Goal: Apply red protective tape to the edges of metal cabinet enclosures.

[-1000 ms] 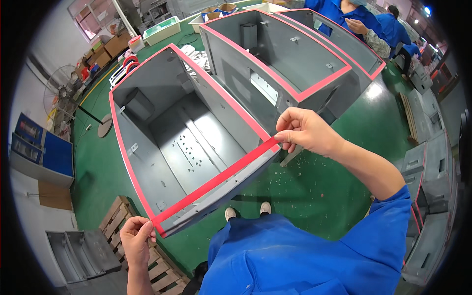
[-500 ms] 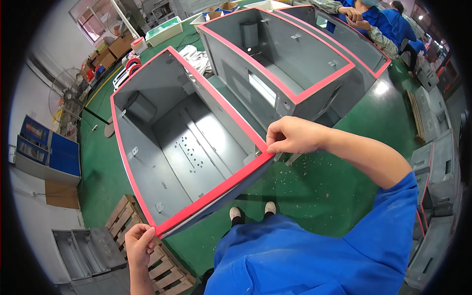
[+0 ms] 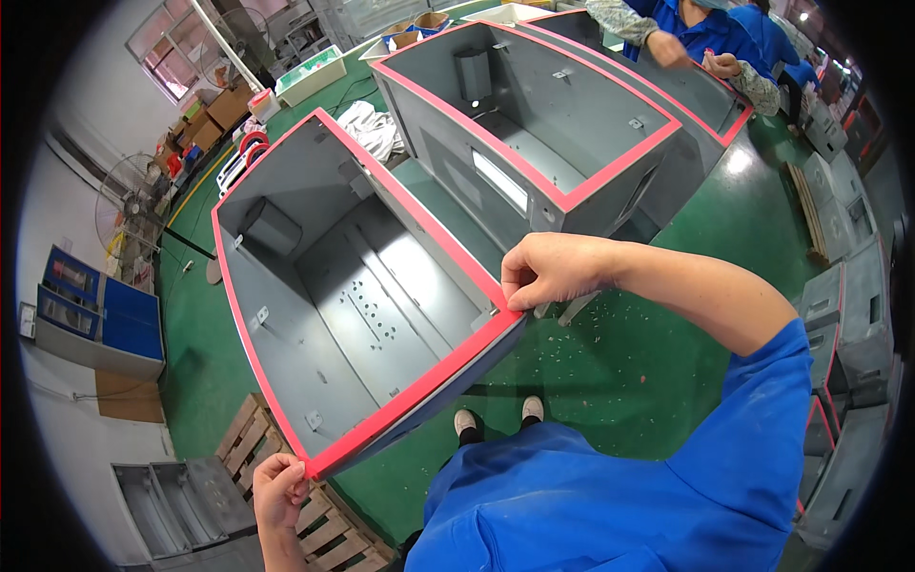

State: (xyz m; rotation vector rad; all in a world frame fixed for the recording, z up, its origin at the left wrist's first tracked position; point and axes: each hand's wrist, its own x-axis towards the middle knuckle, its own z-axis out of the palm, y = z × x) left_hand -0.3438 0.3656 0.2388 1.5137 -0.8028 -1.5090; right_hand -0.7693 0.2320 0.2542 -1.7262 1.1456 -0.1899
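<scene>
An open grey metal cabinet [image 3: 276, 315] lies in front of me, its inside facing up and its rim lined with red tape [image 3: 419, 389]. At the near left corner, my left hand [image 3: 278, 488] is closed, thumb and forefinger pinching the end of the tape. My right hand [image 3: 558, 269] is bent over the near right corner, with thumb and forefinger together on the tape there. Between the two hands the tape runs straight along the near edge. Small holes and slots show in the cabinet's back panel.
A second taped cabinet [image 3: 562, 124] stands beyond to the right, another behind it. A co-worker in blue [image 3: 701, 38] handles its far corner. A wooden pallet [image 3: 329, 529] lies at lower left. Grey housings [image 3: 848, 315] line the right. White cloth [image 3: 372, 129] lies behind the cabinet.
The view has shifted slightly. My right fingertips now rest lower on the tape at the corner, and my left hand keeps its pinch. The co-worker's hands have moved apart.
</scene>
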